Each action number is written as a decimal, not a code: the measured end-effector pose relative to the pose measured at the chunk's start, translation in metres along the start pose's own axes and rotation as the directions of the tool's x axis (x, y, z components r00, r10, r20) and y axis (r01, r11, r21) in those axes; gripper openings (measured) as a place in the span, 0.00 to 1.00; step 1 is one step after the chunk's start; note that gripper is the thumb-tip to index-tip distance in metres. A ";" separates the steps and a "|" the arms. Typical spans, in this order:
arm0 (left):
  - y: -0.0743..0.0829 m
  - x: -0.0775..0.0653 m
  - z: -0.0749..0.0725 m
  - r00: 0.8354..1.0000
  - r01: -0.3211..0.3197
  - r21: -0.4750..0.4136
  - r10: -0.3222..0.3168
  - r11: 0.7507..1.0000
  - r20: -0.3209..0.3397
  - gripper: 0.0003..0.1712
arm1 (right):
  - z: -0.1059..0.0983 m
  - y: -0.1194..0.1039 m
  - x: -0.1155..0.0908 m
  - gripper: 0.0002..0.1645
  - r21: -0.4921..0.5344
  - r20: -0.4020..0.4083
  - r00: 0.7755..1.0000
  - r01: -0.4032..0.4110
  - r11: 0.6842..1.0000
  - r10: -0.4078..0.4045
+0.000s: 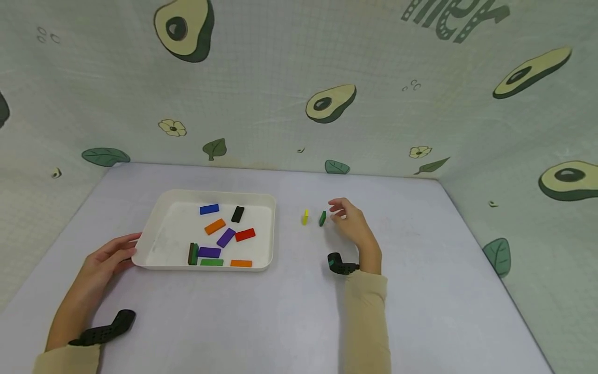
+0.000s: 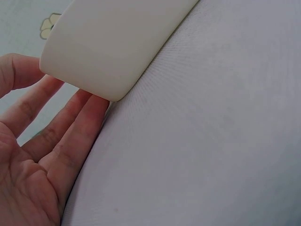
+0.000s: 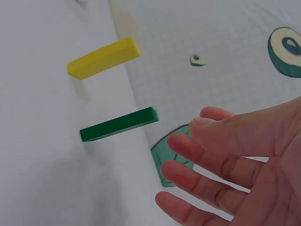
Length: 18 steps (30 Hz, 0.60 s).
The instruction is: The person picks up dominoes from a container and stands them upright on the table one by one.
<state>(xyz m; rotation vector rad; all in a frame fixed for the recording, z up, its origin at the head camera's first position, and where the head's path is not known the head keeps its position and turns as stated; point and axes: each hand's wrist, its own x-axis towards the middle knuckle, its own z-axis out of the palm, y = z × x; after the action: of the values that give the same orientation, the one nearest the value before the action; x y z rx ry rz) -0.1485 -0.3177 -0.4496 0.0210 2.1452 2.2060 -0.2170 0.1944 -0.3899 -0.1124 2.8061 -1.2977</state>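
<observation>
My left hand [image 1: 104,259] reaches to the near left corner of a white tray [image 1: 154,221], its fairly straight fingers [image 2: 77,127] touching the tray's outer wall. On the table right of the tray, a yellow block [image 1: 305,217] and a dark green block [image 1: 323,218] stand upright on their ends, a small gap apart. My right hand [image 1: 349,221] is beside the green block, on its right, with fingers loosely bent and nothing between them. In the right wrist view its fingertips [image 3: 176,172] are apart from the green block [image 3: 120,124].
In the tray lie several flat blocks, among them a blue block [image 1: 209,209], a black block [image 1: 238,214] and a red block [image 1: 245,235]. A dark green and brown pair [image 1: 193,254] stands near its front wall. A patterned cloth [image 1: 261,135] hangs behind the table.
</observation>
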 end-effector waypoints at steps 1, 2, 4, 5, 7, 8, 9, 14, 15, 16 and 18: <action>0.000 0.000 0.000 1.000 0.007 0.012 -0.007 1.000 -0.005 0.19 | -0.002 -0.002 -0.002 0.20 -0.003 -0.014 1.000 0.019 1.000 -0.019; 0.000 -0.001 0.000 1.000 0.010 0.021 -0.009 1.000 -0.007 0.19 | -0.005 -0.004 -0.003 0.20 -0.007 -0.028 0.999 0.038 0.999 -0.038; 0.001 -0.002 -0.001 1.000 0.021 0.041 -0.021 0.999 -0.012 0.20 | -0.009 -0.010 -0.007 0.19 -0.011 -0.051 0.996 0.070 0.998 -0.070; 0.001 -0.002 -0.001 1.000 0.023 0.044 -0.022 0.999 -0.011 0.20 | -0.010 -0.013 -0.009 0.19 -0.014 -0.058 0.995 0.081 0.997 -0.082; 0.001 -0.003 -0.001 1.000 0.014 0.030 -0.014 0.999 0.006 0.19 | -0.012 -0.021 -0.013 0.18 -0.020 -0.074 0.992 0.101 0.995 -0.102; 0.001 -0.004 -0.001 1.000 0.006 0.021 -0.006 1.000 0.015 0.19 | -0.012 -0.025 -0.015 0.18 -0.020 -0.078 0.991 0.111 0.994 -0.112; 0.001 -0.004 -0.001 1.000 0.000 0.020 -0.001 1.000 0.022 0.19 | -0.013 -0.030 -0.017 0.18 -0.016 -0.083 0.989 0.122 0.992 -0.123; 0.001 -0.002 0.000 1.000 -0.006 0.024 0.005 1.000 0.023 0.20 | -0.011 -0.054 -0.025 0.17 -0.015 -0.076 0.977 0.200 0.980 -0.200; 0.001 -0.002 0.000 1.000 0.003 0.037 -0.004 0.999 0.013 0.20 | -0.010 -0.058 -0.026 0.17 -0.018 -0.071 0.974 0.215 0.976 -0.216; 0.001 -0.001 0.000 1.000 0.010 0.046 -0.010 0.999 0.007 0.20 | -0.008 -0.063 -0.028 0.17 -0.022 -0.063 0.971 0.228 0.973 -0.229; 0.002 0.000 0.000 1.000 0.001 0.046 -0.002 0.999 0.007 0.20 | -0.003 -0.073 -0.030 0.17 -0.033 -0.042 0.965 0.256 0.966 -0.257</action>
<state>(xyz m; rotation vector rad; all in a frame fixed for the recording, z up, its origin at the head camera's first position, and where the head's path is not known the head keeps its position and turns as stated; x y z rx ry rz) -0.1482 -0.3179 -0.4472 0.0294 2.1916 2.1518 -0.1836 0.1523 -0.3318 -0.4682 2.9257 -1.3234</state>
